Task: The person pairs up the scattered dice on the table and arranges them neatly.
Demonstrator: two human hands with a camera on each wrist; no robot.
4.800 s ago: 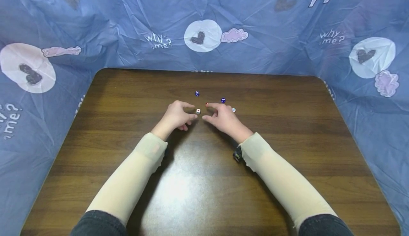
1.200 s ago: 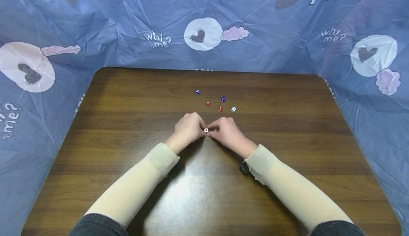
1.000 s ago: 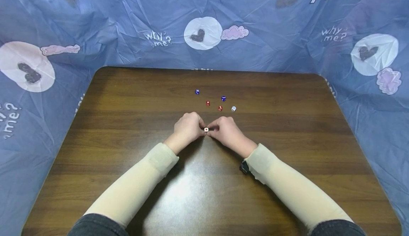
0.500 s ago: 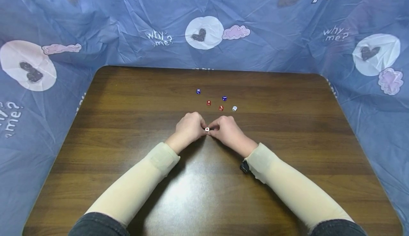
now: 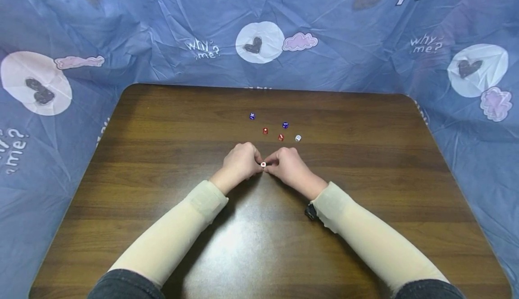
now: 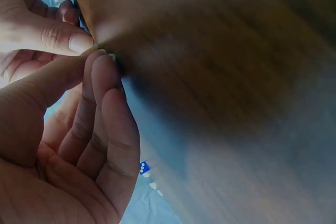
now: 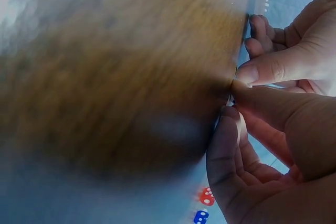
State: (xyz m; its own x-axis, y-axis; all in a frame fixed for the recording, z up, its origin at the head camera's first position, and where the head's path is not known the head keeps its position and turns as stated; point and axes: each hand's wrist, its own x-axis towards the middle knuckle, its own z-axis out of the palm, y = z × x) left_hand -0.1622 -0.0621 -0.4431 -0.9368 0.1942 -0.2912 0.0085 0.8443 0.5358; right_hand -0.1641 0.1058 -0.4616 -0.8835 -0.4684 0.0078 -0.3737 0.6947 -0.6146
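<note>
A white die (image 5: pixel 263 164) with a red dot on top sits between the fingertips of both hands, near the middle of the table. From its left side my left hand (image 5: pixel 242 160) pinches it; my right hand (image 5: pixel 286 165) does so from the right. Thumbs and fingers of the two hands meet around it, and they hide most of the die in both wrist views. Whether it touches the table cannot be told. Beyond the hands lie a red die (image 5: pixel 265 131), another red die (image 5: pixel 281 137) and a second white die (image 5: pixel 298 138).
Farther back are a blue die (image 5: pixel 252 116) and, to its right, another blue die (image 5: pixel 285 124). The brown wooden table (image 5: pixel 162 123) has rounded back corners. A blue printed cloth (image 5: pixel 344 60) hangs behind and beside it.
Since the oldest frame, the white die has come nearer the person and slightly right, and both hands have closed in around it. Over the last second the hands have stayed almost still.
</note>
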